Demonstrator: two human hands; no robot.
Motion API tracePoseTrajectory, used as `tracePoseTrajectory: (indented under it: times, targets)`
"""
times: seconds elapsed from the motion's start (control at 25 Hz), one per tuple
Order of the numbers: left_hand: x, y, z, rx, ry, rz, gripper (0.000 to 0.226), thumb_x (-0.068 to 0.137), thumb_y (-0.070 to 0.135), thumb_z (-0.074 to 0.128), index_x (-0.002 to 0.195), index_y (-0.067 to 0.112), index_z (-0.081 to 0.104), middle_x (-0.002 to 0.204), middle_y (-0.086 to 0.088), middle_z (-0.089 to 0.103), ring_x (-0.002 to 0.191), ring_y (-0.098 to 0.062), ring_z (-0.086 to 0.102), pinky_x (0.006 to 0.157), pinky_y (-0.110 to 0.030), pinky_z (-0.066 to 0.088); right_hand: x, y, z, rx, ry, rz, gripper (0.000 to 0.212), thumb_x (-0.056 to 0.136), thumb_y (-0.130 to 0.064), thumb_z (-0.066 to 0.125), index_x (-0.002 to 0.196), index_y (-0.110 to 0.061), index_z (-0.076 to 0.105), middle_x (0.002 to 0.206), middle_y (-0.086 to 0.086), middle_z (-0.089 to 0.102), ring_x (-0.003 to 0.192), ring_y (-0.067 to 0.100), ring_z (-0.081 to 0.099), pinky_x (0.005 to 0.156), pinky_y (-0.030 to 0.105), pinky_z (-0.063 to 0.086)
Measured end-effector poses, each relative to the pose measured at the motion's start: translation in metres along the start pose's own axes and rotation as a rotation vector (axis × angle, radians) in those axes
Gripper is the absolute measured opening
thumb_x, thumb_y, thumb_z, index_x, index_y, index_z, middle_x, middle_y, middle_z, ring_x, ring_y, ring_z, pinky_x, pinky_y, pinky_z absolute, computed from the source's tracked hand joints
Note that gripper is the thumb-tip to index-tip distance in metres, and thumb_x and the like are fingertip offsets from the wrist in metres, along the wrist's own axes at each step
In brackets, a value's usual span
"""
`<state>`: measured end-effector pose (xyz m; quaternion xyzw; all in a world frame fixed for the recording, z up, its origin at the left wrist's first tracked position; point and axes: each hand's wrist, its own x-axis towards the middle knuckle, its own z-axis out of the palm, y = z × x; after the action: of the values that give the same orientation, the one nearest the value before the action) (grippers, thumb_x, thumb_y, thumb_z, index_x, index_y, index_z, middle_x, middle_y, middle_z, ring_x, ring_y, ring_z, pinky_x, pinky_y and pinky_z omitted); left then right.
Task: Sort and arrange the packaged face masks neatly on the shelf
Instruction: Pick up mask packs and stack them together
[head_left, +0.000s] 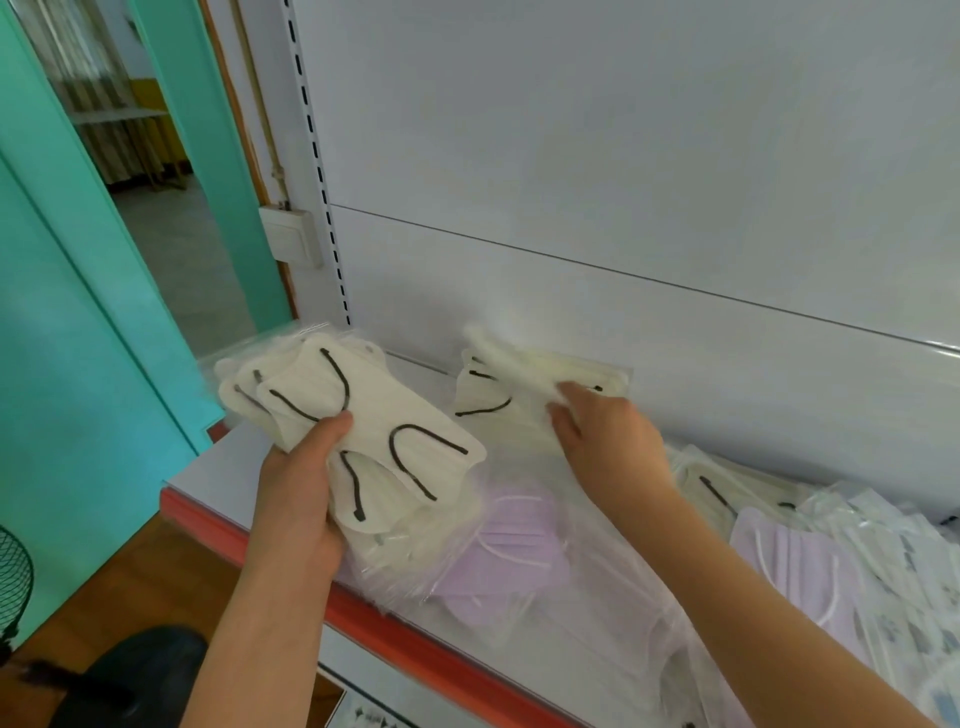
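My left hand (306, 483) grips a fanned bundle of cream masks with black ear loops (353, 415) in clear wrappers, held above the left end of the shelf (208, 478). My right hand (602, 436) pinches another cream mask pack (519, 384) that stands against the white back panel. Lilac mask packs (514, 551) lie flat on the shelf below my hands. More lilac packs (800, 571) and cream packs (727, 488) are piled at the right.
The shelf has a red front edge (415, 644) and a white slotted upright (322, 171) at the back left. A teal door frame (104, 312) stands left of it. A black fan grille (13, 577) and a dark object (130, 675) sit on the wooden floor.
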<state>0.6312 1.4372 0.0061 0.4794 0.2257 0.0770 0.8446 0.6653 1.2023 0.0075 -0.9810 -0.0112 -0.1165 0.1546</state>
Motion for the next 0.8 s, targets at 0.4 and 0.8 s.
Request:
tracePoseTrajectory:
  times: [0.4,0.8]
  targets:
    - [-0.022,-0.001,0.024,0.074,-0.320,-0.075,0.040,0.086,0.038,0.066,0.121,0.020,0.067,0.110,-0.006,0.077,0.098,-0.021,0.076,0.067,-0.034,0.063,-0.043,-0.063,-0.010,0.416,-0.255,-0.463,0.047,0.105,-0.049,0.024,0.148,-0.039,0.039,0.151,-0.009,0.046,0.138,0.008,0.041,0.114,0.031,0.032]
    - [-0.001,0.006,-0.011,0.004,-0.041,-0.050,0.041,0.087,0.011,0.072,0.126,0.022,0.064,0.112,-0.004,0.075,0.101,-0.025,0.070,0.070,-0.036,0.055,0.030,0.003,0.035,-0.229,-0.281,-0.033,0.081,0.089,-0.057,0.059,0.147,-0.011,0.027,0.137,0.010,0.044,0.123,0.030,0.050,0.093,0.041,0.046]
